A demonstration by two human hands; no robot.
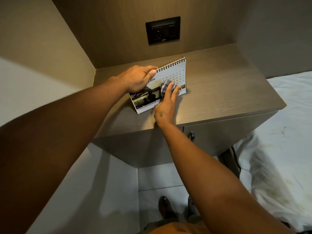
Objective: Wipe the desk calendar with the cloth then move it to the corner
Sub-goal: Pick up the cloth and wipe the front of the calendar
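A spiral-bound desk calendar [175, 71] stands upright on a brown wooden bedside table [228, 92], its face showing a dark photo and a date grid. My left hand [136, 78] grips the calendar's upper left corner at the wire binding. My right hand [167, 105] presses a small checked cloth [164, 87] flat against the lower middle of the calendar's face; the fingers cover part of the cloth.
A black socket panel [163, 30] sits on the wooden back wall behind the table. A white bed [278, 132] borders the table's right side. A drawer handle [191, 135] shows under the tabletop. My feet stand on pale floor tiles [157, 176] below.
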